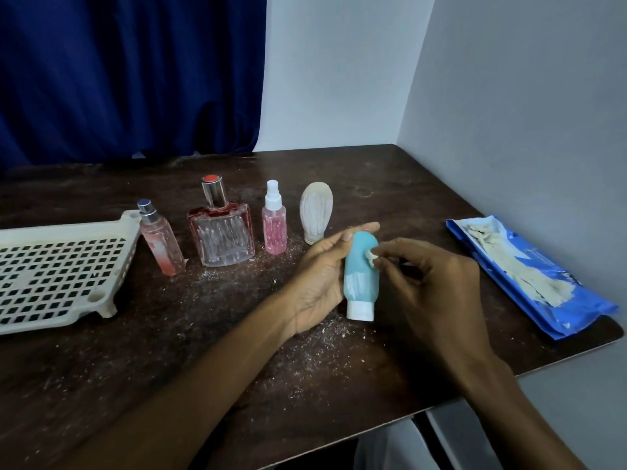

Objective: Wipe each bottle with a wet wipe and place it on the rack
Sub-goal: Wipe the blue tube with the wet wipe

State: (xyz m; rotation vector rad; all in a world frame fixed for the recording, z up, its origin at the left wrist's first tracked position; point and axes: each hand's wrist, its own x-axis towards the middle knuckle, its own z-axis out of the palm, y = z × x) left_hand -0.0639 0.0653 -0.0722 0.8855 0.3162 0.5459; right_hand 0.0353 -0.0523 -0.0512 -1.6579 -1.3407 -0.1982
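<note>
Left hand (319, 283): fingers curled round the blue bottle (359, 278) from its left side, thumb on the front, fingertips showing past the bottle's far end.
Right hand (431, 283): thumb and fingertips pinch a small wad of wet wipe (371, 257) and press it to the upper right of the blue bottle.
Blue bottle: held between the two hands just above the worktop (169, 351), its white cap (360, 310) at the near end; pale streaks cover the lower body, while the far part looks clean.
Row of bottles: four stand beyond the hands. From right to left they are a whitish oval bottle (315, 212) on its cap, a pink spray bottle (274, 225), a square red-edged perfume bottle (222, 235) and a slim pink bottle (161, 245) that looks tilted; all show white smears.
Rack (68, 230): a cream perforated tray on short feet at the left, with the slim pink bottle just beside its right corner.
Wipe pack (529, 276): blue, open, lying at the right edge of the worktop with a greyish wipe spread over its top.
Worktop: dark wood, scattered with white crumbs, thickest around the hands.
Backdrop: a blue curtain (129, 72) at the far left and pale walls (509, 96) at the far right.
</note>
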